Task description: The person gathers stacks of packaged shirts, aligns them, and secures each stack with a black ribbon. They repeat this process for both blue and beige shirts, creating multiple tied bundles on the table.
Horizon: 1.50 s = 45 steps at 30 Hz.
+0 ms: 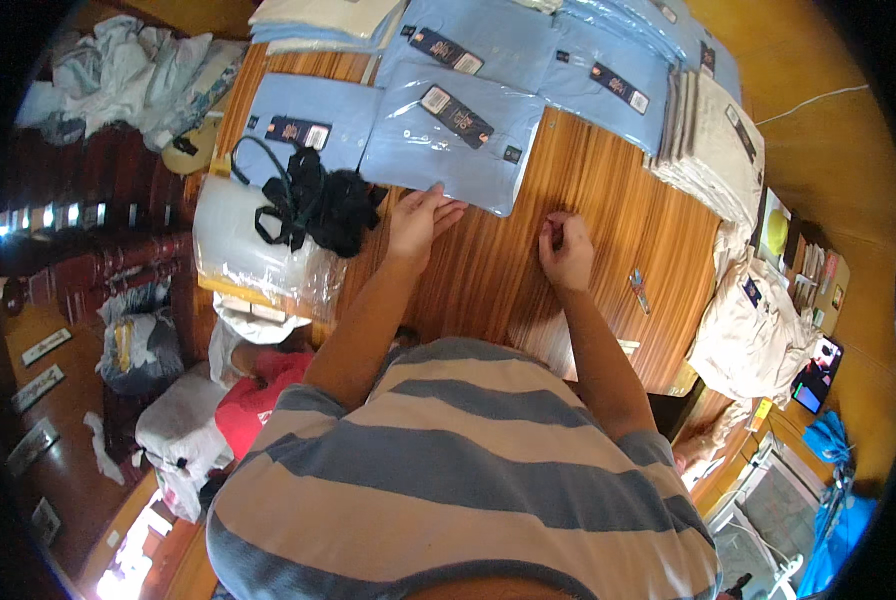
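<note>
A folded light-blue shirt [438, 150] in a clear plastic bag lies at the middle of the wooden table [508, 270], with a dark tag on it. My left hand [420, 228] is at its near edge, fingertips closed on the plastic. To the right, over bare wood, my right hand [568, 255] has curled fingers and thumb drawn together; whatever may be between them is too small to tell. Left of my left hand, a bundle of black straps [318, 205] rests on a stack of clear plastic bags [238, 240].
More bagged blue shirts [608, 85] cover the far side. A stack of beige folded garments [708, 150] stands at the right, near a loose beige garment [753, 325]. A small pair of snips [639, 290] lies right of my right hand. White bundles [183, 425] sit at the lower left.
</note>
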### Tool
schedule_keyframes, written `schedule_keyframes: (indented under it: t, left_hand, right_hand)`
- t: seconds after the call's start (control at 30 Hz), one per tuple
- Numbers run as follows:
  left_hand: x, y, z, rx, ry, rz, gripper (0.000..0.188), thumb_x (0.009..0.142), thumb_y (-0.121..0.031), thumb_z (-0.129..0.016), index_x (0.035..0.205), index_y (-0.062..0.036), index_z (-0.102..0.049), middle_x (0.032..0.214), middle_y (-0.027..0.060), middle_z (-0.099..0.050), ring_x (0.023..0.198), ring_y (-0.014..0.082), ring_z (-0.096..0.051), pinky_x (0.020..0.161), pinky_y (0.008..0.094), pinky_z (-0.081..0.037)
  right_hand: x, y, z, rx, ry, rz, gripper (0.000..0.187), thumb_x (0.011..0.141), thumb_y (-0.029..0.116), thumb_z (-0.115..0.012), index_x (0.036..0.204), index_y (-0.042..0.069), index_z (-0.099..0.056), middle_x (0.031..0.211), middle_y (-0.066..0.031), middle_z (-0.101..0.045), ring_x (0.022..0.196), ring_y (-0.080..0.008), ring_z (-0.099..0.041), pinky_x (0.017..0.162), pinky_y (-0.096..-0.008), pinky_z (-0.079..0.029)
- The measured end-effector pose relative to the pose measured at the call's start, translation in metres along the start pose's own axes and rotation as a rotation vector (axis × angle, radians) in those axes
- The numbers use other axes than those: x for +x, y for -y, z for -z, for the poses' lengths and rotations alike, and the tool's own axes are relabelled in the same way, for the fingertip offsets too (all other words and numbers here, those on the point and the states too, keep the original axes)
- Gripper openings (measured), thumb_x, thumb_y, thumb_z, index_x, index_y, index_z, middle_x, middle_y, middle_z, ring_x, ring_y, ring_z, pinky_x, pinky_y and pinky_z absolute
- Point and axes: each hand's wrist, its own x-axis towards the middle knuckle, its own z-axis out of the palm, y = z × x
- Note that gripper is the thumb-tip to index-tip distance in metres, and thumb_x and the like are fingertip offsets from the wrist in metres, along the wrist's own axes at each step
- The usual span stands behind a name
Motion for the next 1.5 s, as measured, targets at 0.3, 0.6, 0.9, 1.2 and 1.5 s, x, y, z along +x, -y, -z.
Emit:
schedule_keyframes:
  t: [0.3,0.6,0.9,1.2,1.5]
  left_hand:
    - [0.094,-0.042,-0.054,-0.244,0.011,-0.192,0.034,0.108,-0.012,-0.048,0.134,0.0090,-0.047,0.135,0.0215,-0.055,0.126,0.0339,-0.057,0.106,0.0493,-0.054]
    - [0.131,-0.094,-0.134,-0.614,0.046,-0.136,0.043,0.106,-0.014,-0.046,0.146,0.0007,-0.042,0.151,0.0195,-0.043,0.142,0.0363,-0.041,0.119,0.0567,-0.037]
    - [0.124,-0.080,-0.130,-0.513,-0.013,-0.154,0.043,0.101,-0.024,-0.060,0.138,-0.0031,-0.049,0.133,0.0116,-0.052,0.123,0.0271,-0.051,0.111,0.0464,-0.043]
    - [0.019,0.024,-0.051,1.217,0.222,-0.788,0.051,0.098,-0.028,-0.066,0.141,-0.0028,-0.055,0.150,0.0156,-0.050,0.140,0.0352,-0.046,0.115,0.0505,-0.040]
    - [0.012,0.037,-0.052,1.697,0.191,-0.941,0.065,0.100,-0.039,-0.058,0.153,-0.0040,-0.045,0.168,0.0175,-0.025,0.156,0.0387,-0.019,0.126,0.0531,-0.019]
  right_hand:
    - [-0.005,-0.004,0.001,0.021,0.047,-0.066,0.024,0.084,0.005,-0.073,0.106,0.005,-0.063,0.094,-0.0146,-0.063,0.081,-0.0347,-0.066,0.071,-0.0403,-0.055]
    - [-0.002,-0.003,0.005,-0.008,0.083,-0.068,0.021,0.089,0.009,-0.071,0.107,0.007,-0.062,0.096,-0.0136,-0.063,0.082,-0.0359,-0.066,0.073,-0.0429,-0.055]
    - [-0.004,0.000,0.002,-0.021,0.059,-0.079,0.020,0.087,0.009,-0.071,0.105,0.005,-0.063,0.096,-0.0143,-0.063,0.085,-0.0352,-0.067,0.074,-0.0426,-0.055]
    - [-0.001,-0.004,0.002,-0.009,-0.004,0.021,0.017,0.087,0.004,-0.071,0.102,0.004,-0.061,0.090,-0.0150,-0.062,0.079,-0.0341,-0.065,0.068,-0.0406,-0.054]
    - [0.000,0.002,0.010,0.015,0.002,-0.058,0.023,0.082,0.008,-0.074,0.102,0.004,-0.063,0.092,-0.0163,-0.062,0.085,-0.0361,-0.065,0.075,-0.0437,-0.055]
